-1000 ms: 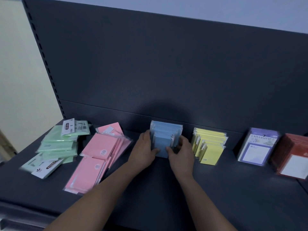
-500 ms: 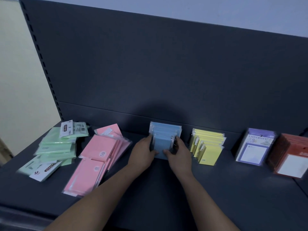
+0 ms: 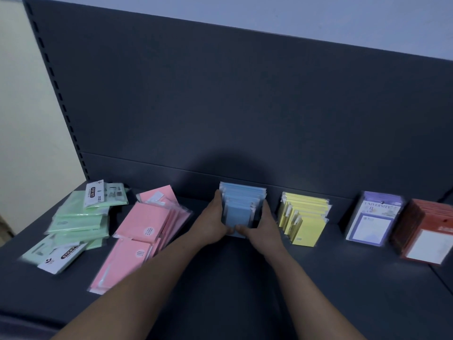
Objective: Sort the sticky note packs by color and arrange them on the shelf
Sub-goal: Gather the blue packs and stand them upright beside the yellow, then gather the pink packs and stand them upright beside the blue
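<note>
Back panel (image 3: 245, 106): dark grey, plain, one horizontal seam low down.
Slotted upright (image 3: 56, 94): along the panel's left edge.
Shelf (image 3: 355, 290): dark grey, flat.
Left wall (image 3: 22, 119): cream.
Upper wall (image 3: 318, 18): pale bluish grey.
Light: dim.

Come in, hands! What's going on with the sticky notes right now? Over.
Left hand and right hand grip the blue packs from both sides. Pink packs and green packs lie loose, left of them. Nothing blocks the hands.
</note>
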Demonstrator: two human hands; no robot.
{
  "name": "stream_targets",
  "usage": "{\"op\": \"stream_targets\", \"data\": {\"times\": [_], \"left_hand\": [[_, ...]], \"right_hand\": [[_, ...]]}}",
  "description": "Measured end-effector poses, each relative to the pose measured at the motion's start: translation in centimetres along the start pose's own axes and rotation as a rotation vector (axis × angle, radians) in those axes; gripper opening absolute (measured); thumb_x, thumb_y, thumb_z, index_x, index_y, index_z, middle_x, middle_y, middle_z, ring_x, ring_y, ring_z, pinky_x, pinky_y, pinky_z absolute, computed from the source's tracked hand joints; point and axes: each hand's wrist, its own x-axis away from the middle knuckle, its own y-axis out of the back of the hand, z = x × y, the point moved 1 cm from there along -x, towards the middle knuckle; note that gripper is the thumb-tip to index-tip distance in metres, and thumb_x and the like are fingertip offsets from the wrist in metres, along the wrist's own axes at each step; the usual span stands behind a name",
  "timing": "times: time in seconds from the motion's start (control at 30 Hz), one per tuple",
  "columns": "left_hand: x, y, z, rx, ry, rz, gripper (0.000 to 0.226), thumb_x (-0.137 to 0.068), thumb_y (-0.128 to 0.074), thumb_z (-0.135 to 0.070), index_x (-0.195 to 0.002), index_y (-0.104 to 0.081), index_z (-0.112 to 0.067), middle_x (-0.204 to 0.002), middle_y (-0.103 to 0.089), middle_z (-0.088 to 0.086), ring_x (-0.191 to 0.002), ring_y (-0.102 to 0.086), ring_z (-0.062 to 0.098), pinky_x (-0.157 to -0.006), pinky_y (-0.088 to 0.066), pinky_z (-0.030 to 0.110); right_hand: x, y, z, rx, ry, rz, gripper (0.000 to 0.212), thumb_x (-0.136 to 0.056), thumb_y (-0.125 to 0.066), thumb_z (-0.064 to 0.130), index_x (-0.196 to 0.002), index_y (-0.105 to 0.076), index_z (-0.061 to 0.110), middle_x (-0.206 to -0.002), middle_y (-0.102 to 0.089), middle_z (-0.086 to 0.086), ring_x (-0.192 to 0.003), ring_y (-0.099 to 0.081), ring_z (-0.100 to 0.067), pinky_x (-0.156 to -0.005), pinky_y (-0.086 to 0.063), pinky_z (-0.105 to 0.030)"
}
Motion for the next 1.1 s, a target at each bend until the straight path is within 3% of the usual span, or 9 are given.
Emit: {"op": "stream_targets", "data": {"times": [0.2,0.5,0.6,0.67,0.77,0.97,1.1], "left_hand": [[0.0,0.0,0.1,-0.020,0.000,-0.012,0.082,-0.069,-0.078,-0.012,-0.134,-0.028,-0.020,-0.131,-0.050,-0.001,-0.119,-0.050,0.015,-0.099,-0.047,0.036],[0.4,1.6,-1.0,-0.148,-0.015,-0.020,0.081,-0.067,-0.081,-0.019,-0.131,-0.032,-0.014,-0.128,-0.048,0.007,-0.116,-0.051,0.021,-0.094,-0.049,0.038],[0.9,2.6,-1.6,-0.243,-0.047,-0.029,0.073,-0.071,-0.078,-0.017,-0.131,-0.035,-0.010,-0.130,-0.046,0.009,-0.116,-0.050,0.024,-0.092,-0.046,0.031],[1.3,3.6,-1.9,-0.337,-0.117,-0.046,0.064,-0.075,-0.073,-0.018,-0.130,-0.041,-0.010,-0.130,-0.046,0.008,-0.119,-0.048,0.024,-0.093,-0.042,0.027],[2.2,5.3,-2.6,-0.510,-0.198,-0.068,0.057,-0.080,-0.069,-0.022,-0.131,-0.048,-0.008,-0.134,-0.046,0.009,-0.125,-0.044,0.025,-0.103,-0.038,0.032],[5.6,9.1,-2.8,-0.769,-0.165,-0.171,0.042,-0.085,-0.064,-0.028,-0.119,-0.054,-0.007,-0.130,-0.049,0.008,-0.126,-0.040,0.025,-0.103,-0.037,0.035],[9.0,11.3,-1.9,-0.907,-0.109,-0.218,0.034,-0.086,-0.057,-0.025,-0.116,-0.053,-0.010,-0.126,-0.050,0.008,-0.124,-0.041,0.025,-0.097,-0.041,0.036]], "right_hand": [[-0.1,-0.2,0.0,0.064,0.000,-0.026,0.100,-0.075,-0.080,0.019,-0.151,-0.017,0.019,-0.142,-0.044,0.000,-0.127,-0.044,-0.016,-0.096,-0.036,-0.022],[1.1,-0.3,1.4,0.200,0.092,-0.169,0.088,-0.064,-0.086,0.027,-0.136,-0.035,0.015,-0.131,-0.051,-0.002,-0.124,-0.047,-0.021,-0.099,-0.047,-0.042],[2.2,-0.2,2.8,0.278,0.154,-0.240,0.085,-0.074,-0.080,0.029,-0.142,-0.033,0.011,-0.143,-0.043,-0.007,-0.135,-0.038,-0.023,-0.108,-0.039,-0.042],[3.1,-0.2,3.9,0.361,0.195,-0.277,0.082,-0.082,-0.074,0.030,-0.147,-0.029,0.010,-0.153,-0.032,-0.007,-0.142,-0.027,-0.021,-0.116,-0.027,-0.034],[4.0,-0.3,5.1,0.517,0.255,-0.304,0.072,-0.089,-0.066,0.029,-0.148,-0.029,0.011,-0.155,-0.028,-0.007,-0.143,-0.024,-0.021,-0.115,-0.020,-0.027],[6.0,-2.2,8.3,0.665,0.379,-0.214,0.058,-0.088,-0.062,0.024,-0.141,-0.043,0.013,-0.151,-0.034,-0.009,-0.139,-0.029,-0.026,-0.112,-0.026,-0.035],[7.5,-4.2,9.3,0.773,0.432,-0.064,0.058,-0.090,-0.059,0.029,-0.142,-0.039,0.017,-0.149,-0.033,-0.006,-0.139,-0.026,-0.023,-0.111,-0.026,-0.035]]}}
